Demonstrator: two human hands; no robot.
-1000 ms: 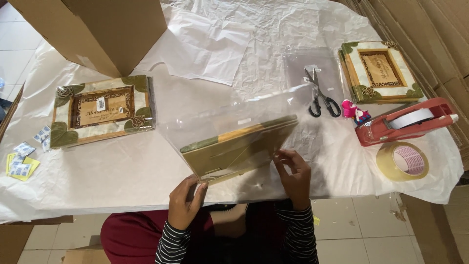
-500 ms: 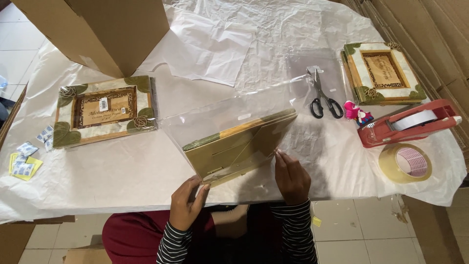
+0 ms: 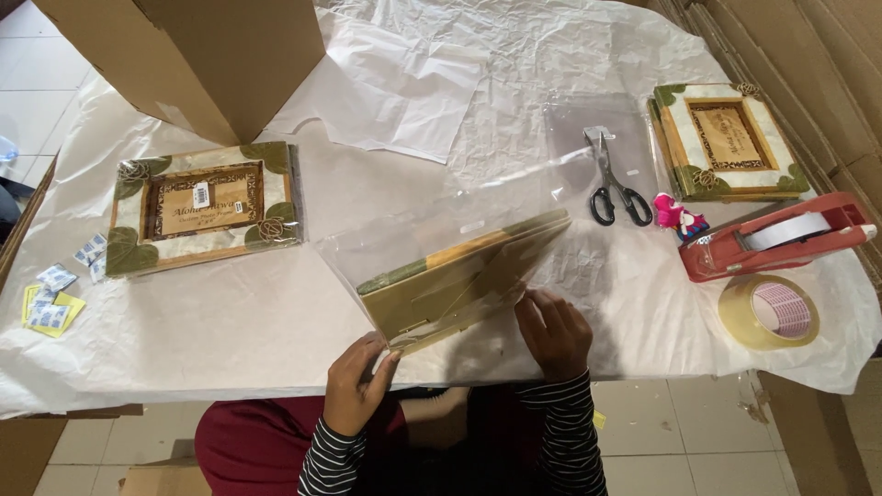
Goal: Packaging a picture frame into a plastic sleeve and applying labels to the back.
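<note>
Table (image 3: pixel 230 321): 2 hands (image 3: pixel 356 386) hold bagged frame (image 3: pixel 459 280).

Bright, even light — sharp, faint shadows

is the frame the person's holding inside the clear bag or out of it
Inside. The clear bag wraps the frame, extending past its top edge; left hand and right hand hold its bottom edge.

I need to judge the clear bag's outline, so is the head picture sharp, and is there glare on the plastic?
Head view: sharp overall, evenly lit, soft shadows; pale glare streaks on the clear bag around the frame blur its far edge; both hands, left hand and right hand, are crisp.
</note>
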